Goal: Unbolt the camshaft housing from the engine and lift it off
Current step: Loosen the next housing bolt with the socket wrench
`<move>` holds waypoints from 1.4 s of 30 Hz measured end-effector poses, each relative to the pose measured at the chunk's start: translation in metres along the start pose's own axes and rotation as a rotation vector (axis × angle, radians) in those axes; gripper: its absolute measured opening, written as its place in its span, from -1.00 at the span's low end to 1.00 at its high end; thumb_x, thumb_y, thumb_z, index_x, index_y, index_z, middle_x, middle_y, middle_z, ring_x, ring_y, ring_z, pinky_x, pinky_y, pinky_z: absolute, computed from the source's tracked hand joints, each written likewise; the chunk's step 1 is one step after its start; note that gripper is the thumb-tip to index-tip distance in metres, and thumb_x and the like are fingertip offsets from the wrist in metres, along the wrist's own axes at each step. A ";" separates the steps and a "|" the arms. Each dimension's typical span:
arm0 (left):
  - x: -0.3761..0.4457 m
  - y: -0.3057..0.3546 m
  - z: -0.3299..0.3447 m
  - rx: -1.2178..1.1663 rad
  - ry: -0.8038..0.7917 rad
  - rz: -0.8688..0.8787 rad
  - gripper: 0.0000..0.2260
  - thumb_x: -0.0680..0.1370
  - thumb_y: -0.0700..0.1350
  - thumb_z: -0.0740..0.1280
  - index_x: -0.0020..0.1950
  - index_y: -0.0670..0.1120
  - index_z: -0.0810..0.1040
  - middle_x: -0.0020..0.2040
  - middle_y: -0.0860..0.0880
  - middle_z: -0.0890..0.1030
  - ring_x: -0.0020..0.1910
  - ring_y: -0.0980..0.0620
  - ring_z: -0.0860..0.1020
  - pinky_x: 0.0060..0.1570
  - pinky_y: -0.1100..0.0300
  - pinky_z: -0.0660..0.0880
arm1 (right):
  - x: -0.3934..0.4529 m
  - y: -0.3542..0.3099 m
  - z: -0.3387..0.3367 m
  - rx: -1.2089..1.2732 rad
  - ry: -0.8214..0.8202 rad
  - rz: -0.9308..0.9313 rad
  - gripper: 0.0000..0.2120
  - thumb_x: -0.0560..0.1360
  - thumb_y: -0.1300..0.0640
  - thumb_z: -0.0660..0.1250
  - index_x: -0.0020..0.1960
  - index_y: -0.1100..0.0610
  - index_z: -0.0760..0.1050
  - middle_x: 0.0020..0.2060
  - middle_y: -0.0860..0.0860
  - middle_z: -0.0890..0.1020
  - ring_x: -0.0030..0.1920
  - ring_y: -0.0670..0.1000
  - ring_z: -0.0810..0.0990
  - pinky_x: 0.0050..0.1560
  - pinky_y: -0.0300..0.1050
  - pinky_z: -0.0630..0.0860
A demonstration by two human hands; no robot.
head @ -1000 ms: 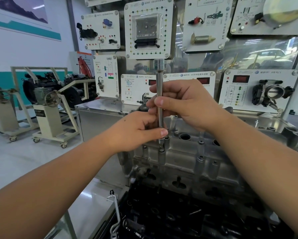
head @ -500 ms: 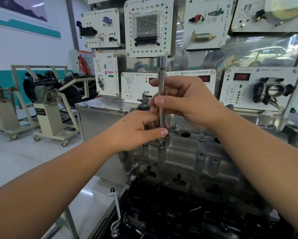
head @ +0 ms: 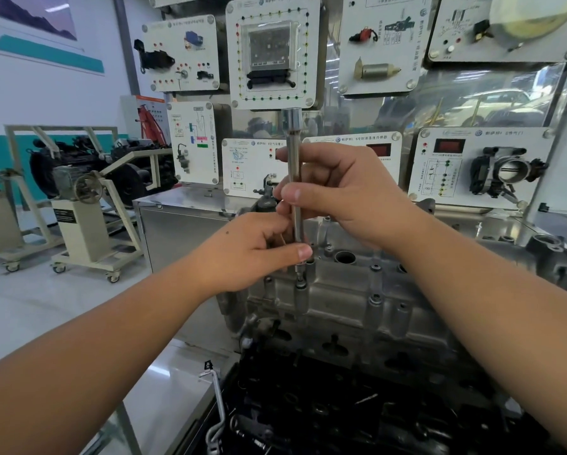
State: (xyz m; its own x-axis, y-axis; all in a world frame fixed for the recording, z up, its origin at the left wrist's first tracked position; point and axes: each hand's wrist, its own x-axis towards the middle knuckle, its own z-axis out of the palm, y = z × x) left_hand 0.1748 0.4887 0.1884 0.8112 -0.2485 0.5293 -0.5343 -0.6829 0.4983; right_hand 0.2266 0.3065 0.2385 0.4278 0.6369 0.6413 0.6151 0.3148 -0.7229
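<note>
The right hand [head: 344,195] grips a long, slim, polished steel extension bar [head: 295,178] about its middle, thumb in front and fingers wrapped behind, keeping it upright with its wider square-drive end uppermost. The left hand [head: 259,251] pinches the bar's lower end between thumb and curled fingers, just above a small dark bolt head [head: 300,284] seated in a boss at the near left corner of the grey cast-aluminium camshaft housing [head: 357,300]. The housing sits on top of the engine, its upper face showing round open bores and several more bolt heads along the near edge, so by my reading it remains bolted down and the unbolting is at an early stage. With no ratchet or handle on the top end, the bar could lean or slip off the bolt and round the head if it is turned while not fully seated; a loosened bolt could also drop into the dark block [head: 341,405] below. Whether the socket is actually engaged on the bolt cannot be told, since the left thumb covers the joint. The lower engine is too dark to read, and the housing's right end runs behind the right forearm.
</note>
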 end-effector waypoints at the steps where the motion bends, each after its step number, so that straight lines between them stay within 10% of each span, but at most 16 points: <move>1: 0.000 -0.001 0.000 0.022 0.008 -0.002 -0.42 0.41 0.33 0.32 -0.13 -0.23 0.58 -0.33 -0.04 0.52 -0.35 0.07 0.51 -0.28 0.16 0.48 | 0.000 0.001 0.001 -0.016 0.020 -0.016 -0.72 0.49 0.40 0.41 0.10 0.09 0.59 -0.24 0.01 0.72 -0.20 -0.01 0.71 -0.12 -0.15 0.65; 5: 0.000 -0.001 0.001 0.027 0.034 -0.011 -0.48 0.42 0.28 0.42 -0.17 -0.21 0.55 -0.40 0.10 0.40 -0.42 0.15 0.39 -0.37 0.28 0.36 | 0.002 0.002 0.000 -0.068 0.042 -0.020 -0.79 0.51 0.39 0.41 0.02 0.12 0.62 -0.31 -0.04 0.70 -0.23 -0.04 0.69 -0.15 -0.15 0.67; 10: -0.001 0.003 0.000 -0.014 -0.033 -0.034 -0.53 0.42 0.31 0.29 0.04 -0.04 0.67 -0.20 -0.18 0.62 -0.20 -0.20 0.61 -0.12 -0.15 0.59 | 0.001 0.000 -0.004 -0.026 -0.008 0.028 -0.80 0.52 0.35 0.38 0.11 0.17 0.60 -0.23 0.02 0.72 -0.16 0.03 0.73 -0.08 -0.08 0.68; 15: 0.000 0.000 0.002 0.068 0.027 -0.011 -0.62 0.48 0.24 0.46 -0.35 0.06 0.43 -0.43 0.16 0.42 -0.46 0.17 0.37 -0.41 0.32 0.32 | 0.001 0.002 -0.002 0.013 0.006 0.015 -0.78 0.43 0.26 0.45 0.07 0.15 0.62 -0.21 0.06 0.74 -0.17 0.04 0.73 -0.10 -0.12 0.65; 23: -0.002 0.002 -0.001 0.009 -0.021 -0.034 -0.75 0.50 0.15 0.36 -0.02 0.01 0.68 -0.29 0.13 0.60 -0.31 0.07 0.58 -0.24 0.21 0.51 | 0.000 0.001 -0.006 0.027 -0.045 0.083 -0.78 0.48 0.30 0.40 0.11 0.16 0.60 -0.19 0.06 0.74 -0.14 0.03 0.74 -0.13 -0.16 0.65; 31: -0.002 -0.001 0.001 0.076 0.028 -0.013 -0.60 0.52 0.13 0.45 -0.20 -0.20 0.53 -0.42 0.16 0.40 -0.43 0.18 0.37 -0.38 0.32 0.33 | 0.001 0.004 -0.001 -0.019 0.029 0.011 -0.81 0.47 0.32 0.44 0.04 0.12 0.61 -0.24 0.02 0.73 -0.19 0.01 0.72 -0.16 -0.13 0.66; 42: -0.005 0.008 -0.001 0.045 -0.036 -0.044 -0.66 0.51 0.16 0.33 -0.02 -0.09 0.66 -0.26 -0.06 0.59 -0.26 -0.05 0.59 -0.17 -0.05 0.55 | 0.001 0.006 -0.005 0.127 -0.041 0.082 -0.75 0.47 0.29 0.40 0.13 0.15 0.59 -0.17 0.11 0.74 -0.15 0.09 0.73 -0.10 -0.07 0.65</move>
State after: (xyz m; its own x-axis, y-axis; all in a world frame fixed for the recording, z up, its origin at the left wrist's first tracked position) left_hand 0.1657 0.4852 0.1906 0.8424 -0.2414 0.4818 -0.4870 -0.7240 0.4886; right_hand 0.2342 0.3058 0.2359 0.4440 0.6918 0.5695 0.4893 0.3453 -0.8008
